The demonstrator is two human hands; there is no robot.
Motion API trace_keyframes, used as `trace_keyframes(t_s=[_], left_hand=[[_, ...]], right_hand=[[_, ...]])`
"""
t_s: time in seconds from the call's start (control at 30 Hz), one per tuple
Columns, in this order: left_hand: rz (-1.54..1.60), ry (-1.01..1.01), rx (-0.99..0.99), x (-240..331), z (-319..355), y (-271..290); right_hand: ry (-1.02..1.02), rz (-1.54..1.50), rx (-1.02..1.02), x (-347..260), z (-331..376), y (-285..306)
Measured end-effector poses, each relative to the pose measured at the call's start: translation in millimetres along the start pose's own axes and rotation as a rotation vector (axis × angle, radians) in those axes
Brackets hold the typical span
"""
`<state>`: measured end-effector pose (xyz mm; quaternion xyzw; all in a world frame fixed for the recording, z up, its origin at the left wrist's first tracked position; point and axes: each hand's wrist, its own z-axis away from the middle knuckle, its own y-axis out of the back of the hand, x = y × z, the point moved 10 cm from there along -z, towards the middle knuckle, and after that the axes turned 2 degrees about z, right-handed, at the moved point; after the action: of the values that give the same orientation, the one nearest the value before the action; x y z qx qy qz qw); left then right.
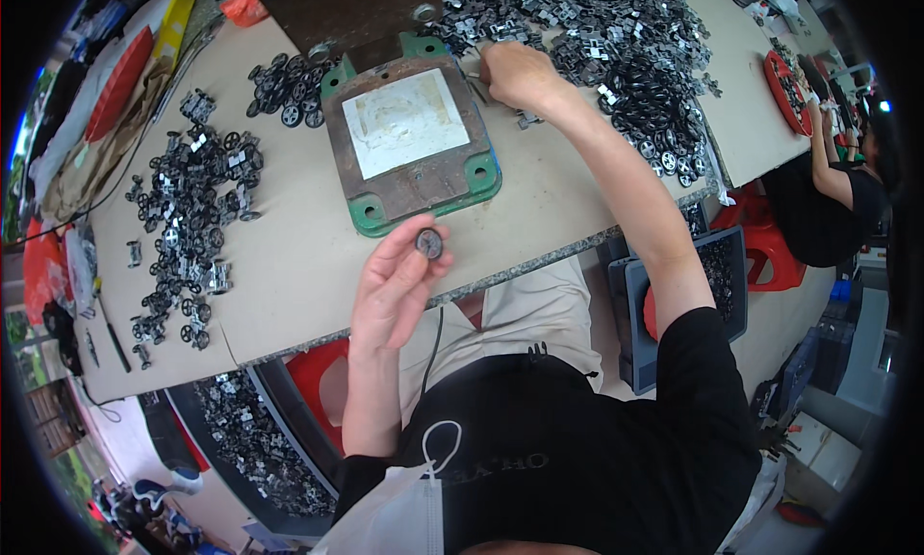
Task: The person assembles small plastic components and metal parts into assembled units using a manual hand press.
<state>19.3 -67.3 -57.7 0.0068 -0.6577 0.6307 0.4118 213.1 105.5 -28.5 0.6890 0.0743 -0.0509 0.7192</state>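
Observation:
Just in front of the press base, my left hand [395, 281] pinches a small dark wheel [428, 243] between thumb and fingers. My right hand [520, 76] reaches across the table to the far right corner of the base, its fingers curled closed. What it grips, if anything, is hidden from view. The green and rusty press base [414, 191] lies between my hands with a worn white plate [409, 120] on top. Close beyond my right hand spreads a big heap of grey metal-looking parts [577, 35], with black wheels [659, 122] piled at its near side.
Black wheels [289, 91] lie left of the base, and wheeled assemblies [183, 218] are scattered farther left. A dark upright plate [351, 11] rises behind the base. Below the table stand a parts bin [260, 449] and a grey crate [630, 314]. A co-worker [833, 184] sits at right.

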Motion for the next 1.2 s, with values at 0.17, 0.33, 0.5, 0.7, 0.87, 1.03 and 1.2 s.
trace_keyframes(t_s=[0.17, 0.33, 0.5, 0.7, 0.87, 1.03, 1.2], left_hand=[[0.206, 0.002, -0.049, -18.2, -7.3, -2.0], [0.188, 0.004, 0.005, -25.1, -11.9, -3.3], [0.211, 0.005, -0.028, -27.9, -12.1, -4.0], [0.179, 0.003, 0.002, -29.3, -10.8, -4.6], [0.196, 0.009, -0.002, -31.4, -10.0, -2.6], [0.157, 0.019, 0.038, -36.8, -10.6, 3.8], [0.077, -0.012, 0.02, -36.9, -15.8, 0.0]], right_hand=[[0.133, -0.461, 0.266, -15.6, 50.8, 50.8], [0.143, -0.966, 0.07, -58.1, 127.5, 38.9], [0.203, -1.483, 0.088, -70.3, 156.5, 10.4], [0.133, -1.63, 0.028, -74.9, 162.8, -4.7], [0.144, -1.547, 0.03, -76.2, 165.4, -4.7], [0.334, -1.138, 0.266, -77.9, 175.4, 16.8], [0.32, -1.185, 0.292, -68.2, 175.3, 11.6]])
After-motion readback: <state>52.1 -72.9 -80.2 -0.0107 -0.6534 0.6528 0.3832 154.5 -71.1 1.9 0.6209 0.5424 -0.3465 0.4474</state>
